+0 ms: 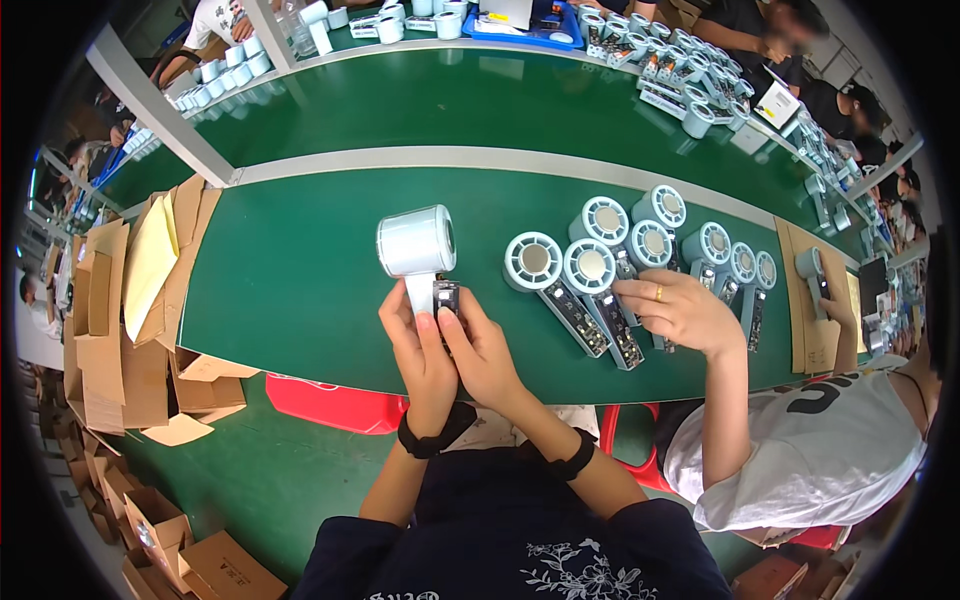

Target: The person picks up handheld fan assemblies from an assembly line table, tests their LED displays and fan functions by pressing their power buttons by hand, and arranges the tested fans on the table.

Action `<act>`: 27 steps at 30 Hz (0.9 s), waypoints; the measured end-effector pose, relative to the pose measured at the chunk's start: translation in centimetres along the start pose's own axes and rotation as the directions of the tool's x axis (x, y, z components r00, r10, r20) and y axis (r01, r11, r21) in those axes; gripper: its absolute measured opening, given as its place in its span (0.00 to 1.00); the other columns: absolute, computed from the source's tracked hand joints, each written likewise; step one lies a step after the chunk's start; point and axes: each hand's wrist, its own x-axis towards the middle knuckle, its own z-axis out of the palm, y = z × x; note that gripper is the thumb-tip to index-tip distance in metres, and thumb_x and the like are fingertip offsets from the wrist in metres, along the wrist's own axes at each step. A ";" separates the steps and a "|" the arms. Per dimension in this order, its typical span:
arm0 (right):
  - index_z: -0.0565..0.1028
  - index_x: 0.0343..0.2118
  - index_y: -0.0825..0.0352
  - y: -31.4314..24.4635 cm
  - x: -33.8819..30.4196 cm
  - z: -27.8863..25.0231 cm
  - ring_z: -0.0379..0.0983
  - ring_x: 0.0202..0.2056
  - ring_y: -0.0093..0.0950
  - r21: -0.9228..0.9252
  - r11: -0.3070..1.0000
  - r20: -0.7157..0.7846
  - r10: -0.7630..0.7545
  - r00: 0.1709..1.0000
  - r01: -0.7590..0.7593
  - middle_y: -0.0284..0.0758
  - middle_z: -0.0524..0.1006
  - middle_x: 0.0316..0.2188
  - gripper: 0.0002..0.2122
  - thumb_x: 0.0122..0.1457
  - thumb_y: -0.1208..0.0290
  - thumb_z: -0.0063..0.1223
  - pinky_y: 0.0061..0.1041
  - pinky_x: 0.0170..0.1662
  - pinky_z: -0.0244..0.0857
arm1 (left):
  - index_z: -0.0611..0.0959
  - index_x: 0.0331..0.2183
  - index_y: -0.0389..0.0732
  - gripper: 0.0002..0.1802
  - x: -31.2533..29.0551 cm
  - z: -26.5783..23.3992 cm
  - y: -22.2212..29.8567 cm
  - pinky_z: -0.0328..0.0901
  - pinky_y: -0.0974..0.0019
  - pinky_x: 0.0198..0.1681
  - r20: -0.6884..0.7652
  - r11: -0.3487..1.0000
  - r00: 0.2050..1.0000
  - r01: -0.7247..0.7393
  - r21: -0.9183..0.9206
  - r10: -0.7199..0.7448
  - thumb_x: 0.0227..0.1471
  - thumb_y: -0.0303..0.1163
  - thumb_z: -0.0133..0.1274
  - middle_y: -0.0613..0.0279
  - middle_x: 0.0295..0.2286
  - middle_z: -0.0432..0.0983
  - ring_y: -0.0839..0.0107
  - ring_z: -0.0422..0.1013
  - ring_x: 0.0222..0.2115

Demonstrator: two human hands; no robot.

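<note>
A light blue handheld fan [415, 243] is upright in front of me, its round head above my fingers. My left hand [418, 338] is closed round the left side of its handle. My right hand [478, 348] is closed against the other side, where a dark circuit board [446, 296] shows in the opened handle; both thumbs press on the front. Right of my hands lie several more fans [533, 262] with boards exposed. A co-worker's hand [683, 308] with a ring reaches among them and touches one fan [590, 266].
Cardboard boxes [130, 330] are stacked at the table's left end. A red stool [330, 405] stands under the near edge. Beyond a pale rail [460, 157], a second green table holds rows of fan parts and a blue tray [520, 42]. A co-worker in white [810, 450] sits at my right.
</note>
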 end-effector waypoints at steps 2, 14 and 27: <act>0.65 0.48 0.70 0.2 0.1 0.0 0.70 0.31 0.18 0.002 1.000 -0.011 -0.005 1.000 0.005 0.35 0.74 0.31 0.13 0.63 0.70 0.41 0.19 0.35 0.64 | 0.57 0.53 0.31 0.21 0.0 -0.1 0.2 0.60 0.66 0.47 -0.002 1.000 1.000 0.014 0.013 -0.014 0.61 0.30 0.34 0.51 0.45 0.64 0.69 0.64 0.42; 0.65 0.47 0.70 0.6 0.0 -0.1 0.69 0.29 0.19 0.047 0.998 -0.016 -0.047 0.999 0.048 0.35 0.73 0.30 0.12 0.63 0.70 0.40 0.21 0.33 0.63 | 0.57 0.53 0.31 0.22 -0.1 -0.2 -0.6 0.59 0.66 0.48 0.022 1.000 1.000 0.023 -0.009 -0.023 0.61 0.32 0.35 0.49 0.47 0.63 0.68 0.64 0.44; 0.64 0.46 0.72 -3.6 -3.1 -2.7 0.70 0.37 0.23 -0.604 0.760 -0.130 -0.388 0.912 0.238 0.36 0.73 0.37 0.18 0.56 0.68 0.54 0.25 0.38 0.65 | 0.59 0.54 0.32 0.25 -3.0 0.2 -0.6 0.56 0.65 0.50 0.297 1.000 0.955 0.003 0.003 -0.003 0.60 0.37 0.37 0.50 0.48 0.62 0.66 0.63 0.44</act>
